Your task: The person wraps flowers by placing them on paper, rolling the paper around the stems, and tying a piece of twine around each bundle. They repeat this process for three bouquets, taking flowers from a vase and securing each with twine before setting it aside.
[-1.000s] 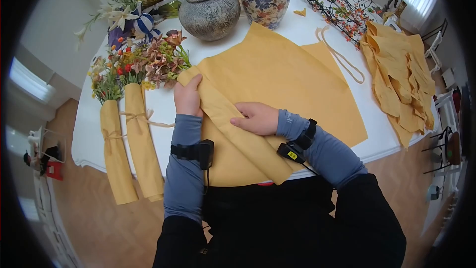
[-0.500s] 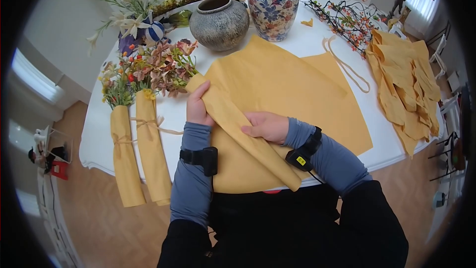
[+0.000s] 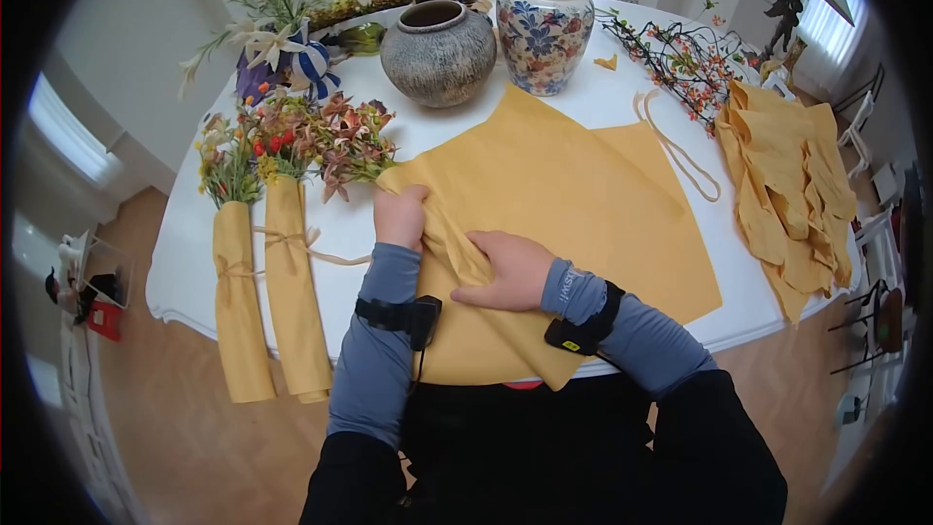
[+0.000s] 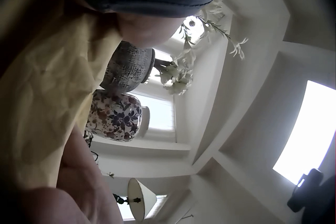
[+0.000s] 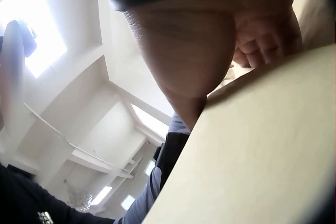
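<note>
A bunch of dusty-pink flowers (image 3: 352,141) sticks out of the upper left end of yellow wrapping paper (image 3: 573,185) folded over diagonally. The left hand (image 3: 399,217) grips the fold just below the blossoms, thumb on top. Lower right along the same fold, the right hand (image 3: 510,270) grips the paper with thumb and fingers spread apart across it; creases run between both hands. In the right wrist view, curled fingers (image 5: 262,48) show behind the paper's edge. The stems are hidden inside the paper.
Two wrapped, tied bouquets (image 3: 245,301) lie at the left. Behind stand a grey vase (image 3: 439,53) and a floral vase (image 3: 545,31). A cord loop (image 3: 680,151), berry branches (image 3: 680,63) and crumpled yellow paper (image 3: 785,185) are at the right of the white table (image 3: 170,277).
The smooth rolled fold has become creased and squeezed between the hands. The right hand has turned, its thumb now lower and farther from the fingers. The view has shifted slightly.
</note>
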`<state>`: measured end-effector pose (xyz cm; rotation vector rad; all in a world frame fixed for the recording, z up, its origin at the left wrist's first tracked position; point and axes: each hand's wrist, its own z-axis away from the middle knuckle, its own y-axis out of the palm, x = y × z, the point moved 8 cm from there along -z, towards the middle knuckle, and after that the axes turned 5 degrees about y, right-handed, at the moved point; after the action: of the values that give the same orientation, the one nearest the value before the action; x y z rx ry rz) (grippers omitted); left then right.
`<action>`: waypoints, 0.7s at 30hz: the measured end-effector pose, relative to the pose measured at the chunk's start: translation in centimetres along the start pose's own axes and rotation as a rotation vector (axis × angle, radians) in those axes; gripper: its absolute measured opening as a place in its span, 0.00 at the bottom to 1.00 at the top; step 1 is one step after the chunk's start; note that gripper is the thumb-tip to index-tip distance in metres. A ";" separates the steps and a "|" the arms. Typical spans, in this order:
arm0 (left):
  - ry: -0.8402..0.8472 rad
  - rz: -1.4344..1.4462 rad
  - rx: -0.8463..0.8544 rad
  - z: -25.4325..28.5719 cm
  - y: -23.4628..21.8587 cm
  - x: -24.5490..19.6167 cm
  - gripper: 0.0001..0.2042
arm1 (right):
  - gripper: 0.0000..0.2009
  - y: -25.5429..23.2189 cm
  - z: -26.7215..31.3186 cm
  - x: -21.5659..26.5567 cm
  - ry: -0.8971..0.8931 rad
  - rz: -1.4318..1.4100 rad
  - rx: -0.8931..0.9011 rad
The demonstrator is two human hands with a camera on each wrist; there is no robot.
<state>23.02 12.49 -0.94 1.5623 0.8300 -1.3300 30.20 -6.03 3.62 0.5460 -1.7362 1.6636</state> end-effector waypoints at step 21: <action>-0.198 0.721 0.327 1.0 3.0 -2.5 0.19 | 0.22 2.8 0.7 -1.4 0.105 -1.132 0.619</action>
<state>24.81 10.58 2.11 1.7098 -0.1000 -1.0750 29.09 -6.69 0.62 1.3631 -0.5158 1.2547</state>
